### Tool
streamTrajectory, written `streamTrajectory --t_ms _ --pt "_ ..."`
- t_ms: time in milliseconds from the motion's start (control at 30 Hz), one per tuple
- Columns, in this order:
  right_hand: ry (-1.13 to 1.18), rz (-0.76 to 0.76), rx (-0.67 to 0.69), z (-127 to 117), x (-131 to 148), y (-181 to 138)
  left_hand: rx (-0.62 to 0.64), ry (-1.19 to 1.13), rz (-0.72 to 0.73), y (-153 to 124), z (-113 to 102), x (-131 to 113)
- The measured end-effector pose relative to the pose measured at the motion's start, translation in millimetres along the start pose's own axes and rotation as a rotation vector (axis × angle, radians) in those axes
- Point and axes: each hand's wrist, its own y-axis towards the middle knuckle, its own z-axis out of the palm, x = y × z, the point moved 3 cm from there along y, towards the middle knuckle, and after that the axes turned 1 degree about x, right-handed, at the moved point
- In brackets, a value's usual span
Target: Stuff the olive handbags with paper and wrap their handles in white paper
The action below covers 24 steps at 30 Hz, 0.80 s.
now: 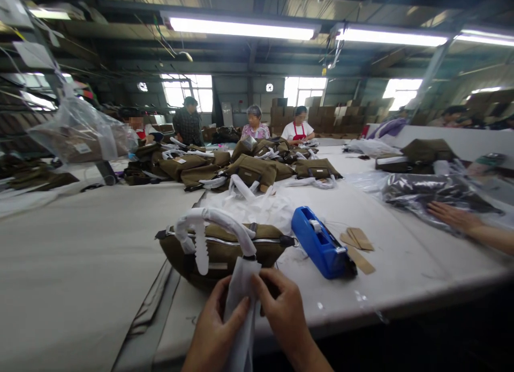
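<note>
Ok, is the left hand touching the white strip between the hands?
Touching: the head view shows the left hand with its thumb across the strip.

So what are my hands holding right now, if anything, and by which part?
The left hand and right hand pinch the white wrapping strip at its upper part, just below the wrapped handle.

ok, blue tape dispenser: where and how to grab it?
Probably by the blue tape dispenser's long sides, mid-body, from above: the body is long and narrow, its top faces up, the olive bag crowds its left, and the brown tags lie flat.
</note>
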Motion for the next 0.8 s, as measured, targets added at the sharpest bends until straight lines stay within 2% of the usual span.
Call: streamTrajectory --t_ms 100,167,267,367,433,467,533,600,633,700,800 --pt "0.228 0.199 0.027 5 -5 4 -0.036 0.015 -0.024 -3 3 1" --pt "0.352 0.274 0.030 10 -8 6 -0.055 0.026 -0.044 -5 7 2" --pt "0.430 0.312 0.011 13 -8 7 -0.065 0.037 -0.083 -7 10 1" --pt "0.356 0.261 0.097 5 -4 7 -0.075 0.077 -0.109 -6 8 0" --pt "0.217 0.156 0.099 -17 -1 10 -0.089 0.118 -0.124 -5 5 1" --pt "0.112 0.086 0.043 -35 0 13 -0.095 0.131 -0.133 -4 3 2" --pt "-0.155 -0.066 -0.172 -79 -1 20 -0.098 0.139 -0.145 -2 1 3" --pt "-0.426 -0.154 -0.394 -127 -10 30 -0.090 0.128 -0.148 -1 1 5" --pt "-0.510 -0.148 -0.457 -148 -17 37 -0.086 0.122 -0.149 -1 1 6" --pt "-0.540 -0.063 -0.482 -181 -38 52 -0.084 0.108 -0.158 0 2 8" --pt "-0.486 0.036 -0.421 -206 -65 72 -0.080 0.094 -0.168 2 3 13"
